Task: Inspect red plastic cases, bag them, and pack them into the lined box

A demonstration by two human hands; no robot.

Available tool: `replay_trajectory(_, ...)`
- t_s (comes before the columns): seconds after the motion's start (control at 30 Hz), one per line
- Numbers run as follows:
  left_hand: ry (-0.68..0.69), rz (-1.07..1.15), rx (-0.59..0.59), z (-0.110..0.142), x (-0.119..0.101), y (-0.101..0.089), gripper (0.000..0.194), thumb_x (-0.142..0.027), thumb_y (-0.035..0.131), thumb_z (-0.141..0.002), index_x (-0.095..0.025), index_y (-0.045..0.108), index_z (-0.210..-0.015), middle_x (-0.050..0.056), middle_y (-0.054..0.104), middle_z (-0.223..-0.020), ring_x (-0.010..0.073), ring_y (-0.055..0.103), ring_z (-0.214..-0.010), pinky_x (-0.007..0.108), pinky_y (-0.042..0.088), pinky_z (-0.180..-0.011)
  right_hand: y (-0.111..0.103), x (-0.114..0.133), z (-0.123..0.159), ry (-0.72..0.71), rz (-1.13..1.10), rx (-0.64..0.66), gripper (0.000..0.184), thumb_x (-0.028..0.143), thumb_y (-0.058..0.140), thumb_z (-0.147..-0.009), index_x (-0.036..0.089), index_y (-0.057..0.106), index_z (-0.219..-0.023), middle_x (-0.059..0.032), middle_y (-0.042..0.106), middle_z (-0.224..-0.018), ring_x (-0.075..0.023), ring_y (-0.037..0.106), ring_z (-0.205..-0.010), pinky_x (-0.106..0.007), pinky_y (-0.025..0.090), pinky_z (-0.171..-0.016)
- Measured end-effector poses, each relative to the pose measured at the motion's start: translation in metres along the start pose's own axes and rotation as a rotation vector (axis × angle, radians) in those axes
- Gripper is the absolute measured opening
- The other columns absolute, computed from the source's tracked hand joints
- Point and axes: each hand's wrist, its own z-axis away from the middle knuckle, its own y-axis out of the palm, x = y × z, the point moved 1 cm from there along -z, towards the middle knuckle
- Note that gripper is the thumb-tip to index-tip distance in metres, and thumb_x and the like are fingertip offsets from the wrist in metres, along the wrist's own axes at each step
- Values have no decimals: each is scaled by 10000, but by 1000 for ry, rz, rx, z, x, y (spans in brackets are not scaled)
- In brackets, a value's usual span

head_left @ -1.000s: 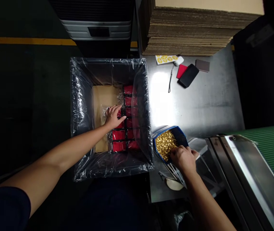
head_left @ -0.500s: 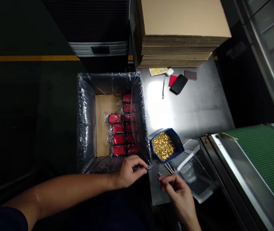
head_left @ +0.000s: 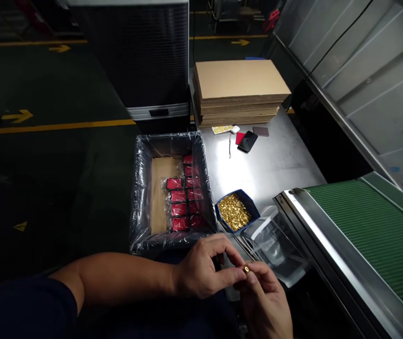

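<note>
We see the left arm (head_left: pixel 116 278) extended across the frame, the left hand (head_left: pixel 201 268) curled, its thumb and forefinger pinching a small gold bead (head_left: pixel 246 269) against the bent fingertips of the right hand (head_left: pixel 265 301), just below a blue tray (head_left: pixel 253 211) of gold pieces (head_left: pixel 234 212).

A tiny gold bead (head_left: pixel 246 269) with a dark central hole sat pinched at the fingertips of the right hand (head_left: pixel 263 301), while the left hand (head_left: pixel 204 266) curled just beside it, fingers bent toward it.
</note>
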Motion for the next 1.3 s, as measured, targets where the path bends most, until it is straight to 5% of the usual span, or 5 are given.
replay_trajectory(0.13,29,-42,-106,11,-15,12,97,-287,692,-871,-194,708,-893,63,656,-861,170,608,-808,288,479,-744,-5,4,1,-74,39,85,202,358,817,-693,202,705,-758,-60,652,-722,-103,583,-602,-186,512,-559)
replay_trajectory(0.3,125,-53,-194,17,-22,19,86,-198,724,-790,-145,694,-850,66,637,-831,161,595,-779,282,489,-715,-9,1,3,-30,-9,238,129,307,772,-754,240,702,-839,-62,699,-866,-115,631,-694,-254,576,-745)
replay_trajectory(0.53,108,-127,-199,18,-26,23,92,-188,729,-797,-123,687,-846,68,640,-833,154,595,-802,282,504,-749,-3,-2,4,-52,-86,223,149,337,789,-728,224,714,-791,-70,689,-811,-175,693,-790,-256,585,-765)
replay_trajectory(0.7,126,-174,-221,18,-25,27,90,-152,742,-764,-124,675,-818,61,620,-840,146,596,-802,269,501,-740,3,-4,5,34,-229,269,145,330,793,-732,215,713,-771,-42,641,-780,-99,626,-705,-171,537,-676)
replay_trajectory(1.3,186,-220,-224,13,-25,36,145,-146,786,-743,-143,642,-759,58,646,-823,153,624,-804,283,526,-741,4,-18,9,368,-584,455,226,391,772,-749,206,649,-787,-17,493,-779,-113,496,-756,-231,448,-698)
